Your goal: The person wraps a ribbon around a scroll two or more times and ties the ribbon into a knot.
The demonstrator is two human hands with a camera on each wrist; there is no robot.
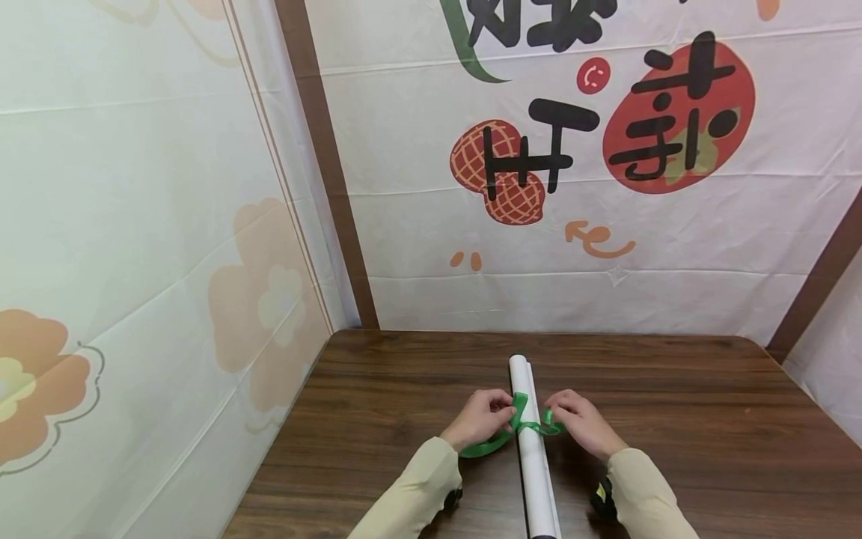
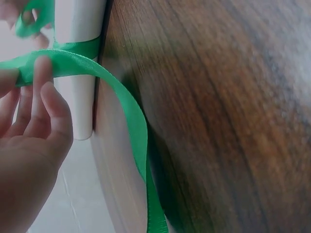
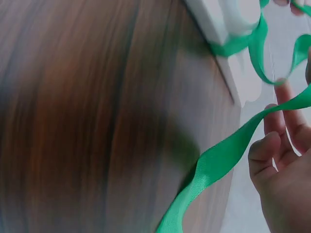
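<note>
A white paper roll [image 1: 536, 479] lies lengthwise on the table, pointing away from me. Around its middle runs a green ribbon [image 1: 486, 448], crossing over itself on top. My left hand [image 1: 477, 421], left of the roll, pinches one part of the ribbon between thumb and fingers; in the left wrist view the ribbon [image 2: 133, 126] trails from there down past the roll [image 2: 80, 24]. On the other side, my right hand [image 1: 587, 425] pinches a looped stretch of the ribbon. The right wrist view shows a long tail of ribbon [image 3: 221, 160] passing across the fingers [image 3: 274, 121].
The dark wood-grain table [image 1: 707, 419] extends to both sides of the roll. Behind it hangs a white printed cloth [image 1: 417, 187], and another flowered cloth [image 1: 168, 187] borders the left. Dark bands sit at both wrists, by the cream sleeves [image 1: 643, 486].
</note>
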